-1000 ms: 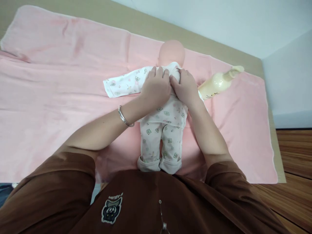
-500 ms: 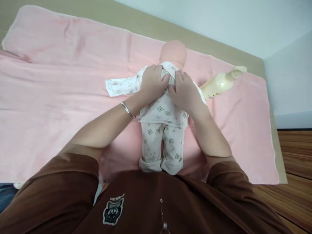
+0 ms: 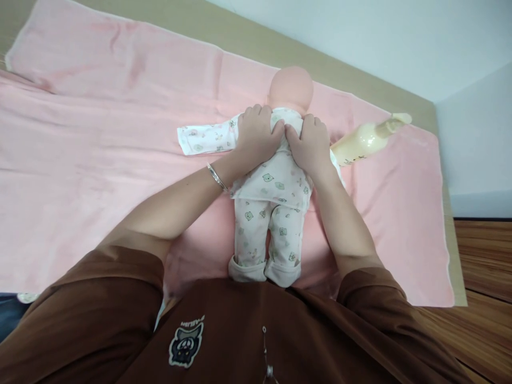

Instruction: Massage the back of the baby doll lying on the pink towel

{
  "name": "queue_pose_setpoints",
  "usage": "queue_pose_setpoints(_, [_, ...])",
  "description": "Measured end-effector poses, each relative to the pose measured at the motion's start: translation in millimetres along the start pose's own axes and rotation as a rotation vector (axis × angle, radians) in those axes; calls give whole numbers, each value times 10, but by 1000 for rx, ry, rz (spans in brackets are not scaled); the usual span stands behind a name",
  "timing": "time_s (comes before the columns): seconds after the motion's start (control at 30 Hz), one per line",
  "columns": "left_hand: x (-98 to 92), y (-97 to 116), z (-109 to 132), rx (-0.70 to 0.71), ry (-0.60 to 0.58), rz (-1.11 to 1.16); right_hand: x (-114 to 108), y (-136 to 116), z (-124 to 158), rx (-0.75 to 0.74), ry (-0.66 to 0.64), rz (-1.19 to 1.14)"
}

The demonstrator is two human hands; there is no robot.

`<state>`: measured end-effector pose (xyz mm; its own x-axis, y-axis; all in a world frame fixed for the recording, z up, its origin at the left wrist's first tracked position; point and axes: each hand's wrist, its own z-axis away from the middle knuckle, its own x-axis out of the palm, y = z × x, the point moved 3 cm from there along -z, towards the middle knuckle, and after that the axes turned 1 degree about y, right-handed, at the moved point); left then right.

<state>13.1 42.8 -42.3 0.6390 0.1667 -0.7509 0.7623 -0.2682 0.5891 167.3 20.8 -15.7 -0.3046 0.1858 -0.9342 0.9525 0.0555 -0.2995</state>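
Observation:
A bald baby doll (image 3: pixel 291 89) lies on its front, the back of its head showing. It wears a white printed top (image 3: pixel 269 178) and matching trousers (image 3: pixel 251 230) with turned-up cuffs. Over its left shoulder curls my left hand (image 3: pixel 259 133), fingers at the top and thumb on the upper back. My right hand (image 3: pixel 312 143) grips the other shoulder the same way, its thumb near my left thumb. One sleeve (image 3: pixel 206 138) stretches out to the left. The doll's face is hidden, and the other sleeve is mostly behind my right hand and forearm.
Beneath the doll spreads a pink blanket (image 3: pixel 120 117) on a light wooden table (image 3: pixel 404 88). A pale yellow pump bottle (image 3: pixel 362 143) lies tilted right of the doll, close to my right hand. A white wall (image 3: pixel 380 37) rises behind the table.
My right hand has shifted outward from the upper back onto the shoulder, its fingers now curled over it. The collar lies flatter. The doll's head and shoulders sit slightly further right in view.

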Motion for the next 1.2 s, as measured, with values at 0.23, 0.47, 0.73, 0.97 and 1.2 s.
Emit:
queue_pose_setpoints(0.23, [-65, 90, 11, -79, -25, -48, -5, -18, -1, 41, -22, 46])
queue_pose_setpoints(0.47, [-76, 89, 8, -60, 1, -17, 39, 20, -5, 20, -12, -4])
queue_pose_setpoints(0.73, [-149, 162, 64, -36, -23, -38, -52, -40, -2, 45, -69, 33])
queue_pose_setpoints(0.97, [-282, 452, 308, 127, -98, -71, -52, 12, -15, 28, -87, 39])
queue_pose_setpoints(1.2, [-216, 315, 151, 191, -127, -23, -127, -117, 152, -76, -73, 91])
